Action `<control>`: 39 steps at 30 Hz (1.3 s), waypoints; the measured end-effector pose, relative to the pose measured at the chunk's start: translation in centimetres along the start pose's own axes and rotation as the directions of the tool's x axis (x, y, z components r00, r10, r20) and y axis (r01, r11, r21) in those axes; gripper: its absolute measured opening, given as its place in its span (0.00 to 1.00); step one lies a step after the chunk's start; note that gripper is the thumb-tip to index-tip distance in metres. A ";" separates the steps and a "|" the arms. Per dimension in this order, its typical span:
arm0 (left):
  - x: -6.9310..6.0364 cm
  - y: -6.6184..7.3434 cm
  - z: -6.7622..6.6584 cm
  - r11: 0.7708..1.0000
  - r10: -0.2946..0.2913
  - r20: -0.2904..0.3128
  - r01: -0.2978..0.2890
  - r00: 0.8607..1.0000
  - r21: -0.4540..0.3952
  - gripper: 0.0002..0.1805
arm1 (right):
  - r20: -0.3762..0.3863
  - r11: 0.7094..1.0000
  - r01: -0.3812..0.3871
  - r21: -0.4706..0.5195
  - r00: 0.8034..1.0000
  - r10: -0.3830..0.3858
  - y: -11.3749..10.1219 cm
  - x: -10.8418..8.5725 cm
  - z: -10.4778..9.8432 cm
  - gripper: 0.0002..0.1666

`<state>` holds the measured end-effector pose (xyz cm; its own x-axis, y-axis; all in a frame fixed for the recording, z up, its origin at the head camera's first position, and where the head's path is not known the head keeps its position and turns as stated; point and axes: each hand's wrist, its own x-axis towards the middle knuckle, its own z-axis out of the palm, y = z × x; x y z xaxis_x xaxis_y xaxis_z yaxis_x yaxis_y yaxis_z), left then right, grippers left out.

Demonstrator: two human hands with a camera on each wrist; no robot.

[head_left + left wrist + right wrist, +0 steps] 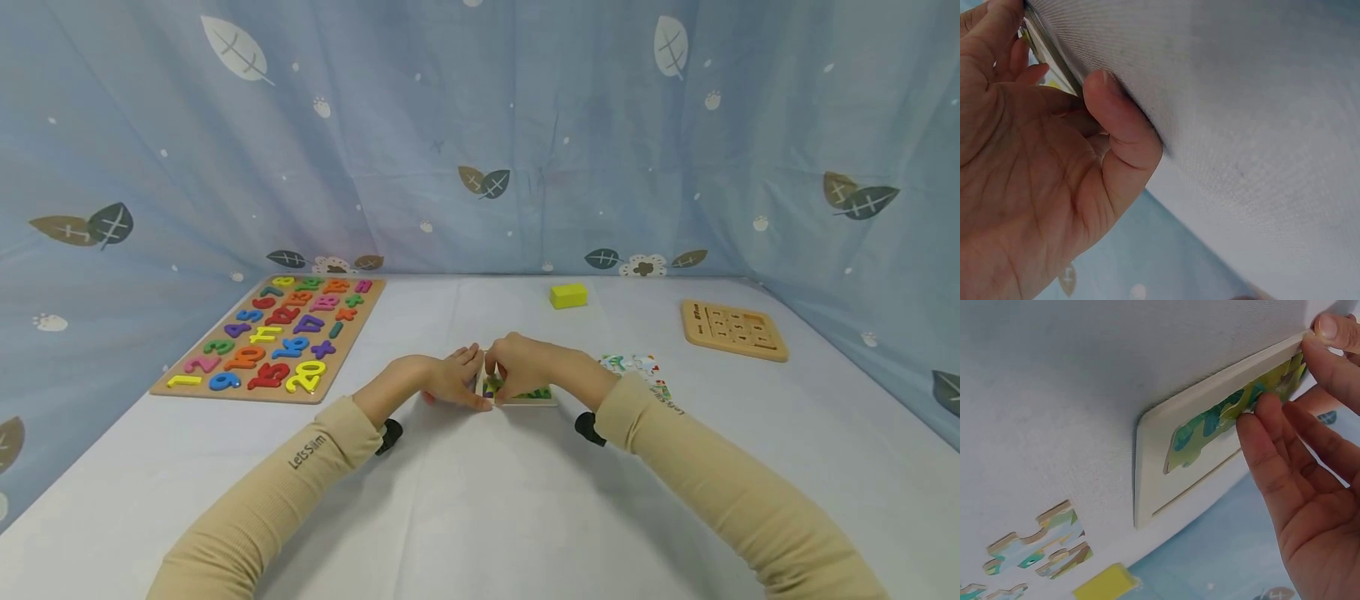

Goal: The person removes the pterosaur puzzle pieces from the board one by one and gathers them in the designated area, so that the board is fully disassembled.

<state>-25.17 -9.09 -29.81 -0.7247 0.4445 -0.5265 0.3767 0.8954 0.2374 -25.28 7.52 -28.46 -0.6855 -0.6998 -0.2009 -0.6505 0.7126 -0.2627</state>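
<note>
A light-framed jigsaw puzzle board (1154,440) lies on the table between both hands, with green picture pieces (1210,419) along its near side and bare backing beyond them. My left hand (453,379) lies along the board's left edge, fingers extended and thumb near the close corner. Over the left part of the board, my right hand (517,367) bends its fingers downward. Its fingertips (1249,428) touch the pieces in the right wrist view, and its thumb is by the corner. Whether a piece is pinched there is hidden.
Loose jigsaw pieces (633,364) lie right of the board, partly behind the right forearm. A yellow block (568,296) stands farther back. A wooden number board (735,330) is at the right, and a colourful number puzzle (273,337) at the left. A blue curtain (480,125) hangs behind.
</note>
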 end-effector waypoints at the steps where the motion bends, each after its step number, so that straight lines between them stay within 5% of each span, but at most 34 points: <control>1: 0.0 0.0 0.0 1.000 0.000 0.000 0.000 1.000 0.000 0.55 | -0.003 1.000 -0.008 0.002 1.000 0.008 0.0 0.0 0.0 0.21; 14: 0.0 0.1 0.0 1.000 -0.001 0.000 0.001 1.000 -0.008 0.55 | -0.048 0.998 -0.051 0.040 0.997 0.053 0.0 0.1 0.2 0.20; 25: -0.1 0.1 0.0 1.000 0.009 -0.004 -0.009 1.000 0.002 0.55 | -0.085 0.999 0.030 0.040 0.996 -0.026 0.3 -0.1 0.2 0.17; 39: 0.1 0.0 0.0 1.000 -0.008 -0.008 0.008 1.000 -0.002 0.54 | -0.124 0.999 0.041 -0.018 0.991 -0.043 0.4 -1.1 -0.2 0.16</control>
<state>-25.23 -9.03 -29.84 -0.7324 0.4378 -0.5215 0.3699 0.8988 0.2351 -24.83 8.62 -28.15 -0.6919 -0.7184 -0.0710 -0.6840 0.6839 -0.2539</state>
